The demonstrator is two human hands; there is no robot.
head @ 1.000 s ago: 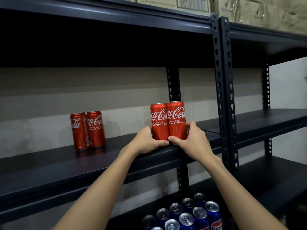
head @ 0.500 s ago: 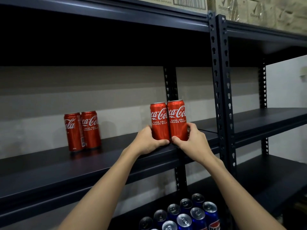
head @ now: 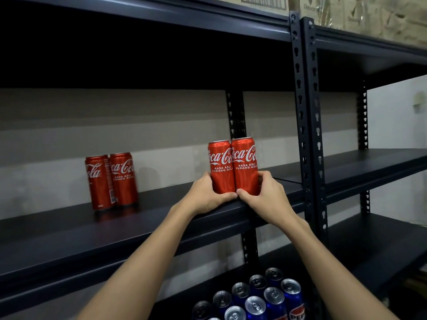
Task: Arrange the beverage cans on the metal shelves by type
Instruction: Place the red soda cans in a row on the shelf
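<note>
Two red Coca-Cola cans (head: 233, 167) upright, side by side & touching, at front edge of dark metal shelf (head: 69, 229), clamped between both hands. Left hand (head: 208, 195) curled round lower part of the left can, thumb lying along its base at the shelf lip; right hand (head: 265, 195) wrapped round lower part of the right can, thumb tip meeting the left thumb in front, fingers behind the can. Labels facing out, white script plus "RASA ASLI KURANG GULA". Well off to the left of left hand, same shelf, further back: second pair of red cans (head: 112, 180), upright, touching each other, slightly blurred. Below the hands, on lower shelf between the forearms: cluster of blue Pepsi cans (head: 258, 299), tops up, packed close, partly cut off by frame edge. Just right of right hand: perforated black uprights (head: 309, 135), w/ adjoining shelf unit (head: 379, 162) beyond. Above the hands, atop the rack: cardboard boxes (head: 360, 17), some under plastic wrap. Behind shelf: grey-beige wall (head: 115, 116).
</note>
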